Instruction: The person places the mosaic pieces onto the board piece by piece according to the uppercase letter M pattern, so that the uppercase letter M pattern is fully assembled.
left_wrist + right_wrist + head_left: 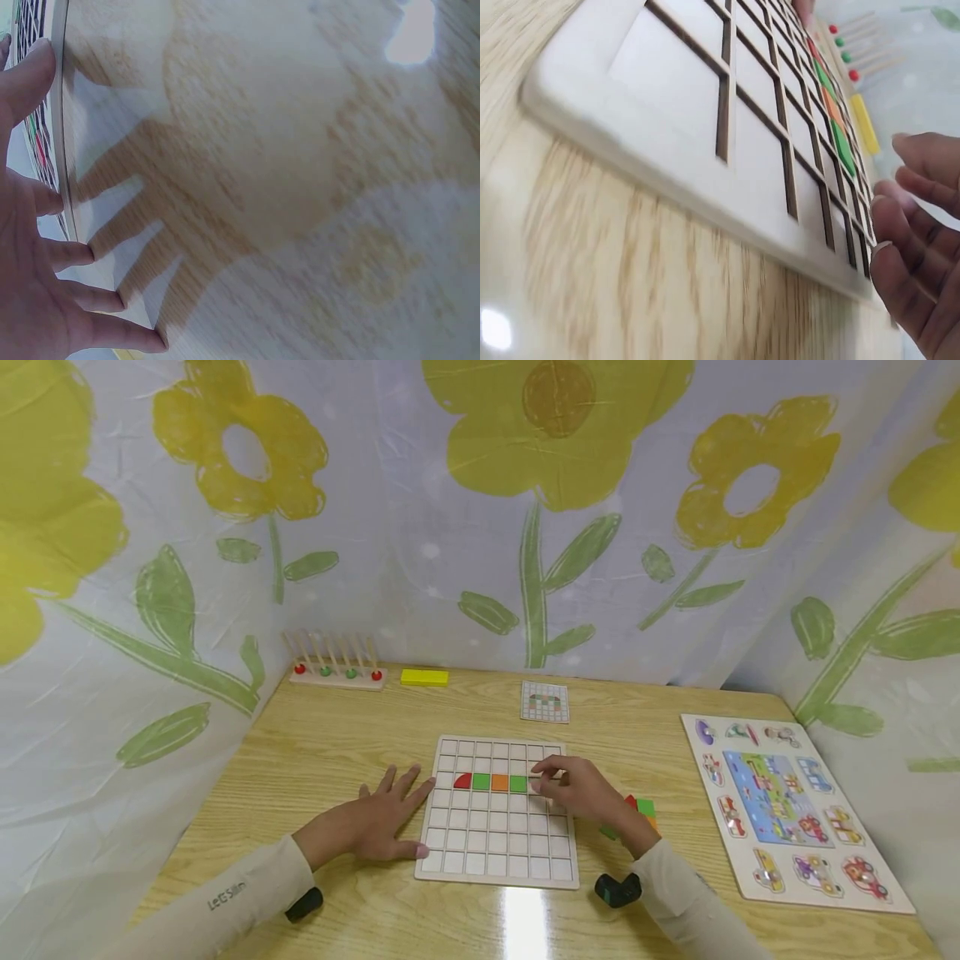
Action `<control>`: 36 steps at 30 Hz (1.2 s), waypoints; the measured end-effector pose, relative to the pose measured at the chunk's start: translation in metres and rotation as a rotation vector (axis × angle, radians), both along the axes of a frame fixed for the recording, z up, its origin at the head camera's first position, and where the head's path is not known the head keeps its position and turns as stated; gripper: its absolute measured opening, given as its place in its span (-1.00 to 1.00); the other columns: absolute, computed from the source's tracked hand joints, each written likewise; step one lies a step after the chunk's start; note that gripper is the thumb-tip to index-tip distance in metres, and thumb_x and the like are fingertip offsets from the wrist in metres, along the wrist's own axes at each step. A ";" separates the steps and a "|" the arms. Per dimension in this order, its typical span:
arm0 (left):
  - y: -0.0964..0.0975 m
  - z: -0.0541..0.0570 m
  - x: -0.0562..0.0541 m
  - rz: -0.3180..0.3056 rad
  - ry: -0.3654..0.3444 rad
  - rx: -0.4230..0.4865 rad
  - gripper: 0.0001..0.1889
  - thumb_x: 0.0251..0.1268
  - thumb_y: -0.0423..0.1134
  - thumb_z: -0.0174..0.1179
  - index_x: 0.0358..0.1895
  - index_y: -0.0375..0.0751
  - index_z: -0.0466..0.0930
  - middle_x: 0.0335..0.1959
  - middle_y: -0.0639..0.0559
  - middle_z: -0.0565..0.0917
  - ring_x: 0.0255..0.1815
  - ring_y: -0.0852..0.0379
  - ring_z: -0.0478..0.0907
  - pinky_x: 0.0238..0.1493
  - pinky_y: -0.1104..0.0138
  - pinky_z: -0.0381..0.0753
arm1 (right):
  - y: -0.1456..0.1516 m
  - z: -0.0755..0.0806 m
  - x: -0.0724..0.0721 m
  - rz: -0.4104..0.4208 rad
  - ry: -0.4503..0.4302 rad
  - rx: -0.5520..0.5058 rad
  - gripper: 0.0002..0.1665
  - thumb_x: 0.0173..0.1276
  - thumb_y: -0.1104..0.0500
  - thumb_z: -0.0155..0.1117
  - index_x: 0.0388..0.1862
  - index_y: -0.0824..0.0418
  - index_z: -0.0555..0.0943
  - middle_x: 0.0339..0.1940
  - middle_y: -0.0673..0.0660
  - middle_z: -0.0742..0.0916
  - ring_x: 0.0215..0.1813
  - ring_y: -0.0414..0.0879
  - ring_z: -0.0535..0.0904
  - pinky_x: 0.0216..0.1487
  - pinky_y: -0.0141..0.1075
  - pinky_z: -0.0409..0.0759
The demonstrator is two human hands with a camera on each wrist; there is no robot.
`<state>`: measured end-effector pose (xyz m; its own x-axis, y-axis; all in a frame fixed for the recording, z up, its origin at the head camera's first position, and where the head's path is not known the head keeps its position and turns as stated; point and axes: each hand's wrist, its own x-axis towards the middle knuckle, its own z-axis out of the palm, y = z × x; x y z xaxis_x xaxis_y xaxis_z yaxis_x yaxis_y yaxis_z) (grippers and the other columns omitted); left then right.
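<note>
A white grid board (496,883) lies on the table with a row of pieces in its cells: a red quarter-circle (463,782), a green square (482,782), an orange square (499,782) and another green square (518,784). My right hand (573,787) hovers by the cell right of that last square, its fingers loosely bent. In the right wrist view, no piece shows between thumb and fingers (930,176). Spread flat, my left hand (382,818) rests on the table, its thumb touching the board's left edge. Loose red, green and orange pieces (645,808) are partly hidden behind my right forearm.
At the back stand a peg rack (337,678) with red and green beads, a yellow block (424,677) and a small pattern card (545,702). A vehicle puzzle board (795,814) lies at right. A flowered curtain (405,568) bounds the table.
</note>
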<state>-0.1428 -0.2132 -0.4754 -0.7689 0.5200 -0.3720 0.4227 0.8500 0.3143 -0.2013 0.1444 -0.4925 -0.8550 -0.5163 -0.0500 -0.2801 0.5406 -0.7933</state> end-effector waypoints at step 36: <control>-0.001 -0.002 0.000 -0.017 0.018 0.013 0.07 0.29 0.45 0.06 0.65 -0.14 -0.13 0.63 -0.37 -0.14 0.55 -0.61 -0.19 0.19 -0.56 0.13 | 0.103 0.000 0.002 -0.069 -0.022 -0.001 -0.63 0.47 0.11 0.29 0.11 0.32 0.64 -0.21 0.16 0.70 -0.53 -0.08 0.59 -0.44 -0.27 0.62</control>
<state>-0.1426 -0.2143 -0.4771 -0.7662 0.5377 -0.3519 0.4428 0.8386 0.3173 -0.1991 0.2478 -0.4925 -0.8872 -0.4563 -0.0688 -0.2246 0.5574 -0.7993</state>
